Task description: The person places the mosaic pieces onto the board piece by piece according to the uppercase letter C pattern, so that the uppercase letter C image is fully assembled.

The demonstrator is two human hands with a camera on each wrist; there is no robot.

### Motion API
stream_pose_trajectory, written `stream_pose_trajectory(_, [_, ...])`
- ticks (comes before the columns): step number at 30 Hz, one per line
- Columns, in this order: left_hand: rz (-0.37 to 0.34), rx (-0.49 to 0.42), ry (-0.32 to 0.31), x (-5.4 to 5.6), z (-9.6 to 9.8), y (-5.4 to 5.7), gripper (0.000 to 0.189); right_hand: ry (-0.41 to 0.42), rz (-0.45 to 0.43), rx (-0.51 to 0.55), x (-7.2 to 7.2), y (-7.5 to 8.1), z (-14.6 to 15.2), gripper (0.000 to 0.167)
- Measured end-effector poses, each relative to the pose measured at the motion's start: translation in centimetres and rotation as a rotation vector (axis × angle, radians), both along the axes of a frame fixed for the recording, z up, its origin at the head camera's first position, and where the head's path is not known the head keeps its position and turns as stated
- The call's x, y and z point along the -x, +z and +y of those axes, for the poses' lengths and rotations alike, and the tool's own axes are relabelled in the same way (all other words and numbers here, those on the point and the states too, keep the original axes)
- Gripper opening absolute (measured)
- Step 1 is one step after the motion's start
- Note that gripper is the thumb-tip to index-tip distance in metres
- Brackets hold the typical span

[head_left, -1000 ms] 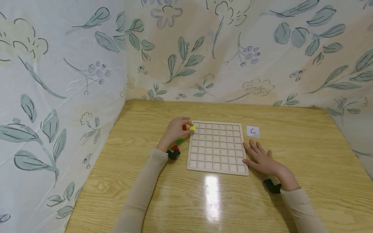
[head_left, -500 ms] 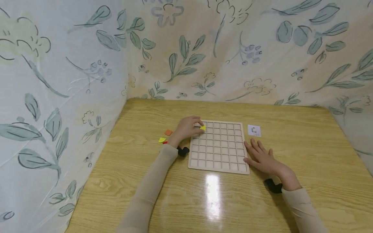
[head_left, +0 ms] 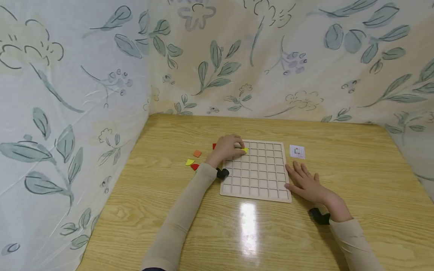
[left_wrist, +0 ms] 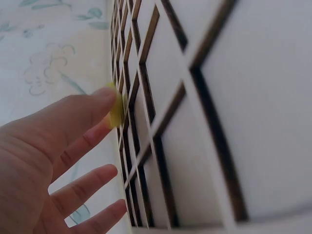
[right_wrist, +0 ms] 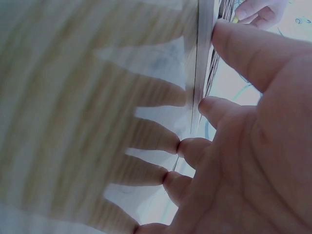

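Note:
A yellow piece (head_left: 245, 149) is pinched between the thumb and forefinger of my left hand (head_left: 226, 147), over the upper left part of a pale wooden grid board (head_left: 259, 177). In the left wrist view the same yellow piece (left_wrist: 117, 108) sits at the fingertips, close to the grid, with the other fingers spread. My right hand (head_left: 310, 186) lies with its fingers extended at the board's right edge, thumb and forefinger touching it. The right wrist view shows these fingers (right_wrist: 243, 53) against the board's side.
Left of the board lie an orange square (head_left: 197, 153), a yellow piece (head_left: 189, 162) and a red piece (head_left: 194, 166). Another red piece (head_left: 214, 145) shows partly behind the left hand. A small printed pattern card (head_left: 297, 151) lies at the board's upper right. Floral cloth (head_left: 237, 67) hangs behind the table.
My left hand has moved right, carrying the yellow piece from the board's left edge to farther in over the grid. The loose pieces at left are uncovered. My right hand has stayed at the edge.

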State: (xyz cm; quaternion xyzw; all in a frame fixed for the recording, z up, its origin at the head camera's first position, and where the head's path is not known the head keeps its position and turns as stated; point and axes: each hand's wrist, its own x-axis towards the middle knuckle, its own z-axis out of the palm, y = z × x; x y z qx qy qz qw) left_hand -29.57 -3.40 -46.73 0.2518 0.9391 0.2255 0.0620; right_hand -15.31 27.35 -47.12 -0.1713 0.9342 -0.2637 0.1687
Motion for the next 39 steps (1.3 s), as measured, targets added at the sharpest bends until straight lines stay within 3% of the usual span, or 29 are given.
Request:
stream_pose_trajectory(8, [-0.019, 0.008, 0.028, -0.2, 0.7, -0.2, 0.011, 0.008, -0.001, 0.004, 0.0, 0.0, 0.0, 0.072])
stream_pose_trajectory(21, [-0.015, 0.0, 0.015, -0.3, 0.9, -0.1, 0.011, 0.001, 0.0, 0.007, -0.2, 0.3, 0.0, 0.072])
stream_pose_trajectory(34, [-0.059, -0.062, -0.002, -0.6, 0.0, -0.2, 0.016, -0.009, 0.009, -0.001, -0.1, -0.2, 0.2, 0.071])
stream_pose_trajectory(39, [-0.055, -0.086, 0.023, -0.8, -0.5, 0.0, 0.017, -0.01, 0.01, -0.002, -0.1, -0.1, 0.2, 0.071])
